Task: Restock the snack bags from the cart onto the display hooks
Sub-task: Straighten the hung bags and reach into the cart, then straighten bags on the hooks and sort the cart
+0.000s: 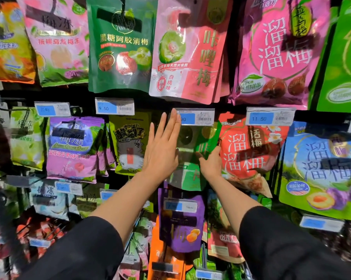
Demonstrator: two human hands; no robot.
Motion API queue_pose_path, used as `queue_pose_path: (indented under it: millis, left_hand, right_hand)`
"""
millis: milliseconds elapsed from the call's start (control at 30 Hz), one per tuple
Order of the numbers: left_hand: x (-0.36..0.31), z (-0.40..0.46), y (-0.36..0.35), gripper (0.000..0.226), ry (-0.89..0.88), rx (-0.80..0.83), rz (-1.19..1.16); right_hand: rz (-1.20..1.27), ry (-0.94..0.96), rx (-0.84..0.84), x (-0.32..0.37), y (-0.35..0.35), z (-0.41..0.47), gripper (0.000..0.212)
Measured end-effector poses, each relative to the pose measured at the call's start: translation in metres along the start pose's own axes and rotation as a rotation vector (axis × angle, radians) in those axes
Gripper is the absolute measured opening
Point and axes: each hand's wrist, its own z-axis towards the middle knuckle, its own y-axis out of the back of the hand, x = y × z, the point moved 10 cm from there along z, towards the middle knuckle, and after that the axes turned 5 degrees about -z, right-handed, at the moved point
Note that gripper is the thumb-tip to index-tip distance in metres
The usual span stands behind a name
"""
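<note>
Fingers (171, 126) of the left hand (160, 152) extended flat and together against a green snack bag (190, 158) on its display hook; right hand (211, 162) grips the bag's right edge. Price tag (195, 117) overhangs above; yellow bag (130, 142) and red bag (249, 150) crowd either side.

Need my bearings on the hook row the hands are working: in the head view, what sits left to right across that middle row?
Light green bag → purple bag → olive-yellow bag → left hand → green bag → right hand → red bag → blue bag.
</note>
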Motion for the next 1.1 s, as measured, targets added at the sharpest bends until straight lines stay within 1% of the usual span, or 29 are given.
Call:
queue_pose_path:
  millis: [100, 133, 233, 300, 367, 433, 533, 633, 767, 900, 967, 1033, 1067, 1100]
  left_hand:
    - [-0.008, -0.014, -0.004, 0.095, 0.032, -0.031, -0.039]
    - [-0.013, -0.022, -0.011, 0.094, 0.045, -0.018, -0.055]
    - [-0.041, -0.051, -0.046, 0.093, 0.06, 0.09, -0.12]
    - [-0.071, -0.067, -0.075, 0.091, 0.06, 0.184, -0.256]
    - [-0.115, -0.083, -0.102, 0.084, 0.015, 0.274, -0.42]
    - [-0.167, -0.102, -0.126, 0.074, -0.053, 0.354, -0.617]
    - [-0.249, -0.134, -0.152, 0.065, -0.104, 0.433, -0.857]
    - [-0.333, -0.17, -0.172, 0.062, -0.154, 0.594, -1.0]
    - [-0.434, -0.221, -0.204, 0.06, -0.292, 0.79, -1.013]
    - [-0.512, -0.264, -0.24, 0.057, -0.355, 1.063, -0.986]
    - [-0.544, -0.278, -0.261, 0.049, -0.36, 1.155, -0.921]
    - [-0.567, -0.295, -0.284, 0.024, -0.342, 1.239, -0.893]
    - [-0.572, -0.309, -0.302, 0.018, -0.319, 1.319, -0.86]
    - [-0.572, -0.325, -0.323, 0.033, -0.284, 1.404, -0.759]
  right_hand:
    - [0.049, -0.014, 0.001, -0.018, 0.007, -0.017, 0.054]
    - [0.047, -0.022, -0.008, -0.028, 0.011, -0.025, 0.053]
    - [0.037, -0.052, -0.037, -0.06, 0.039, -0.054, 0.044]
    - [0.024, -0.06, -0.091, -0.083, 0.068, -0.075, 0.044]
    - [0.0, -0.065, -0.165, -0.11, 0.106, -0.098, 0.044]
    - [-0.033, -0.092, -0.234, -0.144, 0.148, -0.123, 0.04]
    - [-0.099, -0.203, -0.36, -0.207, 0.221, -0.166, 0.032]
    - [-0.181, -0.353, -0.483, -0.273, 0.295, -0.218, 0.028]
    - [-0.234, -0.597, -0.562, -0.381, 0.377, -0.291, 0.025]
    - [-0.27, -0.861, -0.546, -0.48, 0.429, -0.355, 0.017]
    - [-0.291, -0.978, -0.509, -0.523, 0.441, -0.379, 0.018]
    - [-0.292, -1.061, -0.453, -0.557, 0.44, -0.395, 0.02]
    - [-0.271, -1.099, -0.415, -0.577, 0.433, -0.402, 0.021]
    - [-0.243, -1.148, -0.365, -0.594, 0.424, -0.41, 0.023]
